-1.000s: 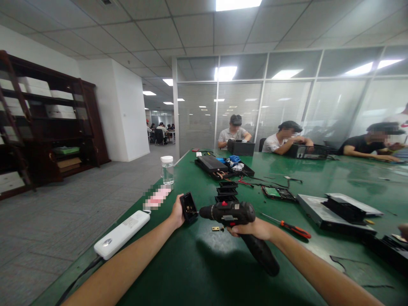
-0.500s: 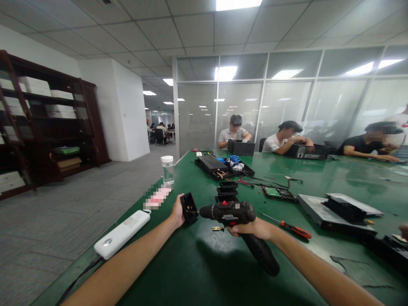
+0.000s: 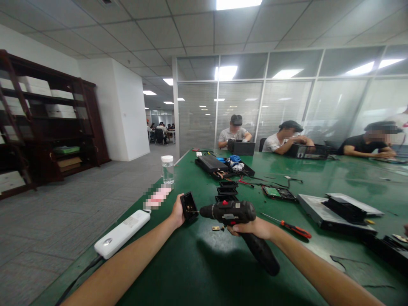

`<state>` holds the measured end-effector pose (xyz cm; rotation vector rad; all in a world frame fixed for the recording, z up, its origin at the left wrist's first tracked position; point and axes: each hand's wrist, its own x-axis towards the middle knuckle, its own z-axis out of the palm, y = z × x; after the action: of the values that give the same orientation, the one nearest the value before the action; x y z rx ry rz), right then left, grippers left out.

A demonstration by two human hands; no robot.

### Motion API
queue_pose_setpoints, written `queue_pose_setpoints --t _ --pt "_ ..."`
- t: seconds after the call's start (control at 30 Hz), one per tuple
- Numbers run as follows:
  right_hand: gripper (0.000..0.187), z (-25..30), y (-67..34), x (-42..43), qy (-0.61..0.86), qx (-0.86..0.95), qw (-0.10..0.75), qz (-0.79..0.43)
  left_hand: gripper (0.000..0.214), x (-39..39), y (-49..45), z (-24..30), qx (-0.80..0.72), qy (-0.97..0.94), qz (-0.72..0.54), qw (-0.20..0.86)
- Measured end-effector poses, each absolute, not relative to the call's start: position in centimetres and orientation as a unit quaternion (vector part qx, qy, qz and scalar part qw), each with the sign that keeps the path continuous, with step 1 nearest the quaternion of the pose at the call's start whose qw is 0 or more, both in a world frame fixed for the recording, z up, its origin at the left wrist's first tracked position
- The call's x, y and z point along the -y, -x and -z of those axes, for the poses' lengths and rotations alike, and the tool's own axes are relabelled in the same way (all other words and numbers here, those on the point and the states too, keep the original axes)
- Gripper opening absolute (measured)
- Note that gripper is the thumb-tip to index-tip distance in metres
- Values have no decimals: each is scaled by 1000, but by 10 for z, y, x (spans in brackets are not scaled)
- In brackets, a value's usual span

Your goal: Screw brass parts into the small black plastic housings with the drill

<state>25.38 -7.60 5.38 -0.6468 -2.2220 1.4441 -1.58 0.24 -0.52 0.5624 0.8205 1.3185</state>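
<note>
My left hand (image 3: 177, 211) grips a small black plastic housing (image 3: 189, 207), held on edge with its open side facing right. My right hand (image 3: 251, 227) is wrapped round the grip of a black cordless screwdriver (image 3: 237, 221), which points left. The bit's tip sits inside the housing. Both hands hover just above the green table (image 3: 197, 272). A small brass part (image 3: 216, 228) lies on the table under the screwdriver.
Three stacked black housings (image 3: 227, 191) lie just beyond the hands. A red-handled screwdriver (image 3: 288, 227) lies to the right, a white power strip (image 3: 121, 233) and a water bottle (image 3: 167, 169) to the left. Opened black devices (image 3: 334, 210) sit right. Three people work across the table.
</note>
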Motion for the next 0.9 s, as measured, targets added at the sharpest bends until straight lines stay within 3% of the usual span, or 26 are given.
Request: queue_pose_setpoints --t 0.9 --pt "35 -57 -249 82 221 707 229 -631 32 -6 15 10 -360 -234 -613 663"
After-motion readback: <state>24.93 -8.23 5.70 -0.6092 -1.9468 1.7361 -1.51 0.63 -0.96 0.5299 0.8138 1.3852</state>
